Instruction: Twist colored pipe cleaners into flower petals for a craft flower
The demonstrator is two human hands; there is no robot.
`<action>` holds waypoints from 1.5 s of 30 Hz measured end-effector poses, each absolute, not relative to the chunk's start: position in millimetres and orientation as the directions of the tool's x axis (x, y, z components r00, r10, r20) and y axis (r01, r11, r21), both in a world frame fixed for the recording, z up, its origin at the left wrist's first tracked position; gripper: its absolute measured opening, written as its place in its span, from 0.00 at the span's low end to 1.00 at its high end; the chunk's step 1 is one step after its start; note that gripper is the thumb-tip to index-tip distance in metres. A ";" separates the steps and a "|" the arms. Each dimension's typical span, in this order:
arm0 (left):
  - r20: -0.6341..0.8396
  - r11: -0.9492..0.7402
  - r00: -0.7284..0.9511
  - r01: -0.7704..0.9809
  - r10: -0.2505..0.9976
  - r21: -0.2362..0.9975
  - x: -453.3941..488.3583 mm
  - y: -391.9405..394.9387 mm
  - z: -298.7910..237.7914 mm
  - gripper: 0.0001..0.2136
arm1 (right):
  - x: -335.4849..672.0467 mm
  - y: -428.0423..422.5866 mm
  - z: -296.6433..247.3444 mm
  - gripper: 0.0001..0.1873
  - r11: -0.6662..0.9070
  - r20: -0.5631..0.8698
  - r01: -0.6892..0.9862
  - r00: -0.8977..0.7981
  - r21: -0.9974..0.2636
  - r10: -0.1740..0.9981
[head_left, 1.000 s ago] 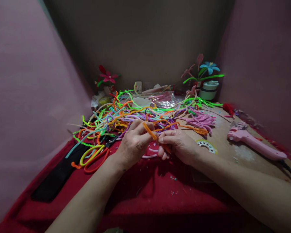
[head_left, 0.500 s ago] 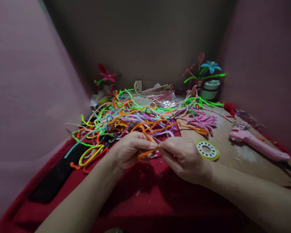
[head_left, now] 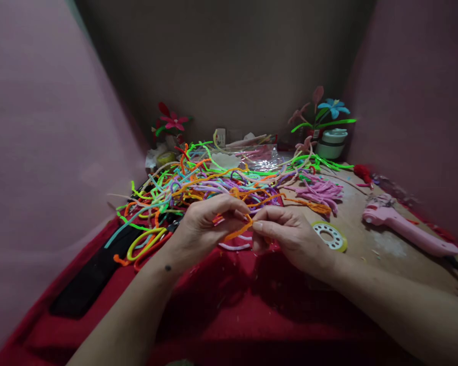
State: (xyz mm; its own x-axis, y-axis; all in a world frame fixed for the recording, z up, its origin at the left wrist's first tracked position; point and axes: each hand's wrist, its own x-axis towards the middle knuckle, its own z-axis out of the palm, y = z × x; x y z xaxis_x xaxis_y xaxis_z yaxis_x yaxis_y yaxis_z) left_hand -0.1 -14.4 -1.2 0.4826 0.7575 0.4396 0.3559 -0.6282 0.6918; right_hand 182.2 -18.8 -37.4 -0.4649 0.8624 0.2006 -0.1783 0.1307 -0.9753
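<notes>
An orange pipe cleaner (head_left: 238, 232), bent into a loop, is between my two hands above the front of the pile. My left hand (head_left: 209, 223) has its fingers curled round the loop's left part. With thumb and forefinger, my right hand (head_left: 286, 231) pinches the loop's right end. Some of the orange stem is hidden behind the fingers. Just beyond both hands lies a tangled pile of coloured pipe cleaners (head_left: 198, 178). Below my left fingers a pale pipe cleaner (head_left: 234, 247) rests on the red cloth (head_left: 229, 315).
A roll of tape (head_left: 330, 236) and a pink glue gun (head_left: 408, 223) lie on the board (head_left: 370, 259) at right. Yellow-handled scissors (head_left: 147, 244) and a black flat object (head_left: 80, 284) are at left. Behind stand a blue flower (head_left: 334, 108) and a pale green pot (head_left: 332, 144).
My left hand has rolled and its fingers have lifted over the orange loop. My right hand has turned, its thumb now showing on the pipe cleaner. The view has shifted slightly.
</notes>
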 end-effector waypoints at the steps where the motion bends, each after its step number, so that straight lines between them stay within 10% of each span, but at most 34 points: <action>1: 0.471 -0.678 0.510 0.374 0.720 0.633 -0.6 -13.5 -2.7 0.04 | 182.5 -19.1 -37.1 0.09 0.112 0.189 -0.186 -0.471 -0.976 0.862; 6: 0.513 -0.751 0.554 0.408 0.656 0.519 0.3 -12.4 -5.5 0.04 | 182.6 -21.7 -34.8 0.07 0.053 0.127 -0.164 -0.489 -0.985 0.863; 16: 0.012 -0.185 0.484 0.312 0.875 0.932 14.8 -16.9 -9.5 0.12 | 180.0 -28.4 -40.9 0.09 0.538 0.442 0.243 -0.356 -0.807 0.823; 20: 0.026 -0.187 0.451 0.315 0.892 0.930 15.2 -15.8 -10.9 0.11 | 178.6 -26.3 -39.8 0.09 0.436 0.359 0.154 -0.365 -0.887 0.859; 26: 0.317 -0.472 0.374 0.471 0.872 0.745 15.3 -15.1 -16.5 0.06 | 179.1 -18.8 -41.5 0.10 0.131 0.155 -0.087 -0.421 -0.988 0.894; 33: 0.586 -0.770 0.560 0.610 0.586 0.186 13.9 -12.8 -31.7 0.06 | 179.7 -19.6 -49.5 0.10 0.303 0.244 0.148 -0.320 -0.942 0.915; 41: 0.465 -0.657 0.553 0.750 0.691 0.084 13.9 -12.9 -31.2 0.06 | 177.4 -21.1 -47.2 0.09 0.472 0.356 0.381 -0.338 -0.795 0.871; 45: 0.454 -0.626 0.514 0.768 0.728 0.134 11.1 -12.5 -27.4 0.05 | 180.2 -22.9 -41.7 0.07 0.681 0.649 0.457 -0.254 -0.573 0.717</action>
